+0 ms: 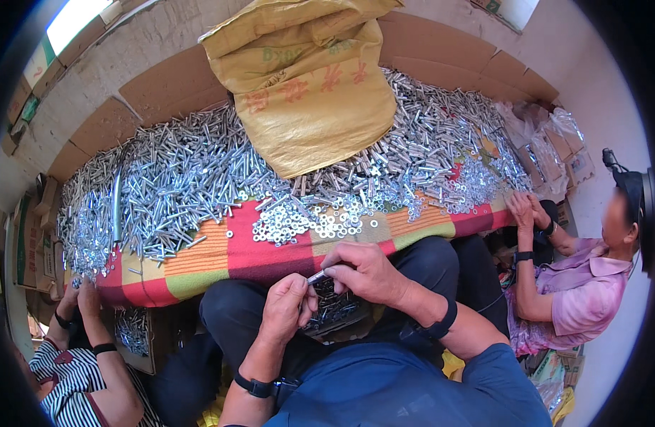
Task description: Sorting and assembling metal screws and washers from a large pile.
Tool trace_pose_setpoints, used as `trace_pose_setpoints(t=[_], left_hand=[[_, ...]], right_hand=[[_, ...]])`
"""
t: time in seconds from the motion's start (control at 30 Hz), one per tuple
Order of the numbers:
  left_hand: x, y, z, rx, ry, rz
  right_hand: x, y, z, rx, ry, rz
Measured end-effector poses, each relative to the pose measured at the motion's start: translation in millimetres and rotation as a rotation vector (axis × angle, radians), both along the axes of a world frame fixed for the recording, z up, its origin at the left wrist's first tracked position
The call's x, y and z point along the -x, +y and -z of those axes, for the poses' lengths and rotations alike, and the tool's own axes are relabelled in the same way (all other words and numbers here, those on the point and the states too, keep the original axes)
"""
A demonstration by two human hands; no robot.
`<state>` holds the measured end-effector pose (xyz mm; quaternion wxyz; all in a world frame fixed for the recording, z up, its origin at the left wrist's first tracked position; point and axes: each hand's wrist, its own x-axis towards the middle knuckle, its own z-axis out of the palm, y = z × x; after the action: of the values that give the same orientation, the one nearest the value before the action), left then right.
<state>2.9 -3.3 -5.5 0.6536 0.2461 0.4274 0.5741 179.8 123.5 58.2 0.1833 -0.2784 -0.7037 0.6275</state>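
A short silver metal bolt (315,277) lies between my two hands, above my lap. The fingers of my left hand (285,306) are closed around its lower end. My right hand (367,273) pinches its upper end between thumb and fingers. Just beyond my hands, loose washers (281,222) are spread along the near edge of a colourful checked cloth (260,257). Behind them a large heap of silver bolts (178,174) covers the cloth. Below my hands, partly hidden by them, a container of metal parts (336,307) stands between my legs.
A yellow woven sack (313,99) lies over the heap's middle. Cardboard sheets (171,85) wall its far side. A person in striped clothing (78,384) works at left, a person in pink (577,306) at right. Clear plastic bags (548,142) lie at the heap's right end.
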Motion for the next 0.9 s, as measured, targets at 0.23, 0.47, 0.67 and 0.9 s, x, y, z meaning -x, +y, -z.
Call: trace_pose_setpoints(t=[0.23, 0.47, 0.67, 0.9], left_hand=[[0.6, 0.9, -1.5, 0.01, -0.033, -0.061], [1.2, 2.0, -0.1, 0.029, -0.034, -0.101], [1.7, 0.0, 0.7, 0.036, -0.04, -0.122], [0.6, 4.4, 1.5, 0.023, -0.037, -0.114]], right_hand=[[9.4, 12.7, 9.2, 0.397, 0.053, -0.016], [30.4, 69.6, 53.3, -0.88, -0.361, 0.172], [50.0, 72.7, 57.6, -0.884, -0.513, 0.142], [39.8, 82.2, 59.8, -0.809, -0.483, 0.029]])
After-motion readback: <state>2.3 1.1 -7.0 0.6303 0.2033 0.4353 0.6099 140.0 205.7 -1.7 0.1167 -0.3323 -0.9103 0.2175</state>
